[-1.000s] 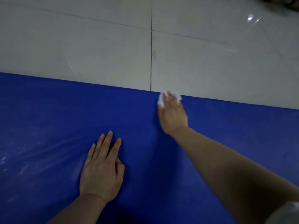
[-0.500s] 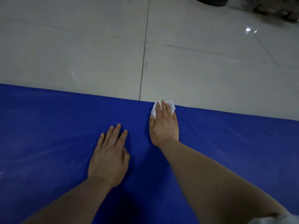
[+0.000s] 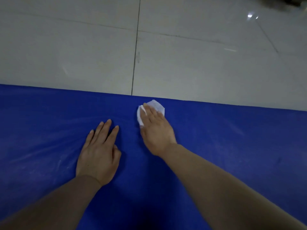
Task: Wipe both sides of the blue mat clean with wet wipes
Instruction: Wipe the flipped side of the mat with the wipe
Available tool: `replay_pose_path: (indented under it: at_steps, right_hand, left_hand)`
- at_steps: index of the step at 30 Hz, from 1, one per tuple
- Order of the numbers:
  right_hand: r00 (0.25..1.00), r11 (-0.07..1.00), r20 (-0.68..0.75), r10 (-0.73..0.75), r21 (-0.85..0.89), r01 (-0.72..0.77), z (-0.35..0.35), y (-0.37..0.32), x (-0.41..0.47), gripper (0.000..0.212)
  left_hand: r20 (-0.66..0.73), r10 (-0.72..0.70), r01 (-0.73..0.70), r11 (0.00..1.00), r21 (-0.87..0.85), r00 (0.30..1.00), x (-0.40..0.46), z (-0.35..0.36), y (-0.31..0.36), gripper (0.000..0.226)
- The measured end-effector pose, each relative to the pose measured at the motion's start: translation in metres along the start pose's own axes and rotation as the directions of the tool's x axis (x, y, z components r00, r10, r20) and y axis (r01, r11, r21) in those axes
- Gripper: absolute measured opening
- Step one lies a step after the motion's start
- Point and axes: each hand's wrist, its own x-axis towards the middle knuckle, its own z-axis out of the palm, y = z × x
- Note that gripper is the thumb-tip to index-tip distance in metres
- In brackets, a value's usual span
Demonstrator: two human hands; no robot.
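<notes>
Right hand [image 3: 156, 130] presses a wipe [image 3: 155, 105] flat-fingered near the far edge of the mat [image 3: 232, 146] on the floor [image 3: 83, 47], left hand [image 3: 99, 151] spread flat bracing it — probably best with overlapping, even-pressure strokes.

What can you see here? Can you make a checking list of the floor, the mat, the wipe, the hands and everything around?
Surface: pale tiled floor, glossy, with dark grout lines.
Job's things: blue mat lies flat on the floor, faint streaks on its left part; white wet wipe sits near the mat's far edge.
Clutter: nothing seen.
Grippers: right hand presses flat on the wipe; left hand rests flat on the mat.
Cables: nothing seen.
Surroundings: dark blurred things at the top right corner, too unclear to name.
</notes>
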Motion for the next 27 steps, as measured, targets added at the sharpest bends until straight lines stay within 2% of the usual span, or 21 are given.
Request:
replay_pose_path:
  at_steps: [1,3,5,6,7,8,9,11,14,16,18,19,20,22,23,24,25,27]
  right_hand:
    - [1.000,1.000,-0.026,0.010,0.024,-0.009,-0.003,0.017,-0.008,0.053]
    - [0.993,0.994,-0.086,0.081,-0.063,-0.087,-0.003,0.064,-0.031,0.049]
    - [0.958,0.943,-0.056,0.280,-0.171,-0.285,-0.013,0.118,-0.059,0.053]
    - [0.917,0.897,-0.030,0.397,-0.201,-0.394,-0.018,0.137,-0.068,0.056]
    - [0.872,0.844,-0.018,0.490,-0.240,-0.479,-0.025,0.143,-0.073,0.055]
    - [0.852,0.816,-0.042,0.522,-0.265,-0.513,-0.028,0.136,-0.070,0.055]
    - [0.871,0.826,-0.090,0.483,-0.286,-0.487,-0.026,0.121,-0.061,0.056]
    - [0.933,0.902,-0.196,0.303,-0.258,-0.347,-0.017,0.062,-0.040,0.056]
    - [0.976,0.984,-0.134,0.174,0.055,-0.168,0.000,-0.020,-0.039,0.053]
    - [0.979,0.982,-0.123,0.161,0.115,-0.147,0.008,-0.014,-0.056,0.052]
    - [0.962,0.970,-0.131,0.238,0.083,-0.229,0.003,0.019,-0.081,0.055]
    - [0.935,0.946,-0.146,0.325,0.061,-0.319,-0.001,0.039,-0.095,0.060]
    - [0.896,0.906,-0.136,0.423,0.035,-0.422,-0.008,0.058,-0.109,0.064]
    - [0.794,0.790,-0.031,0.607,-0.082,-0.608,-0.020,0.085,-0.129,0.066]
    - [0.755,0.753,-0.003,0.655,-0.079,-0.654,-0.023,0.085,-0.131,0.063]
    - [0.782,0.780,-0.018,0.624,-0.053,-0.624,-0.023,0.075,-0.128,0.058]
    - [0.841,0.841,-0.074,0.536,-0.048,-0.540,-0.013,0.059,-0.125,0.053]
    - [0.944,0.946,-0.095,0.315,-0.045,-0.320,0.010,0.005,-0.119,0.045]
  left_hand:
    - [0.004,0.001,-0.001,1.000,-0.002,1.000,0.000,0.000,0.000,0.062]
    - [-0.002,0.010,-0.010,1.000,0.004,1.000,0.001,0.000,0.000,0.062]
    - [-0.005,0.013,-0.013,1.000,0.010,1.000,0.001,0.001,0.001,0.062]
    - [-0.006,0.012,-0.012,1.000,0.011,1.000,0.001,0.001,0.001,0.062]
    - [-0.005,0.010,-0.010,1.000,0.010,1.000,0.001,0.001,0.001,0.063]
    - [-0.006,0.008,-0.008,1.000,0.011,1.000,0.001,0.002,0.000,0.063]
    - [-0.008,0.008,-0.008,1.000,0.014,1.000,0.002,0.002,-0.001,0.064]
    - [-0.008,0.014,-0.014,1.000,0.024,1.000,0.002,0.002,-0.001,0.065]
    - [-0.003,0.015,-0.015,1.000,0.018,1.000,0.003,0.001,-0.002,0.066]
    - [-0.003,0.017,-0.017,1.000,0.009,1.000,0.004,0.001,-0.002,0.068]
    - [-0.010,0.019,-0.019,1.000,-0.002,1.000,0.003,0.001,-0.002,0.068]
    - [-0.011,0.020,-0.020,1.000,-0.006,1.000,0.003,0.001,-0.002,0.068]
    - [-0.009,0.021,-0.021,1.000,-0.010,1.000,0.003,0.001,-0.002,0.068]
    - [-0.004,0.021,-0.021,1.000,-0.012,1.000,0.003,0.001,-0.001,0.068]
    - [-0.001,0.022,-0.022,1.000,-0.009,1.000,0.003,0.000,-0.001,0.069]
    - [0.001,0.024,-0.024,1.000,-0.008,1.000,0.003,0.000,-0.001,0.069]
    - [0.003,0.025,-0.025,1.000,-0.009,1.000,0.003,0.000,-0.002,0.070]
    - [-0.002,0.023,-0.023,1.000,-0.014,1.000,0.002,-0.001,-0.001,0.067]
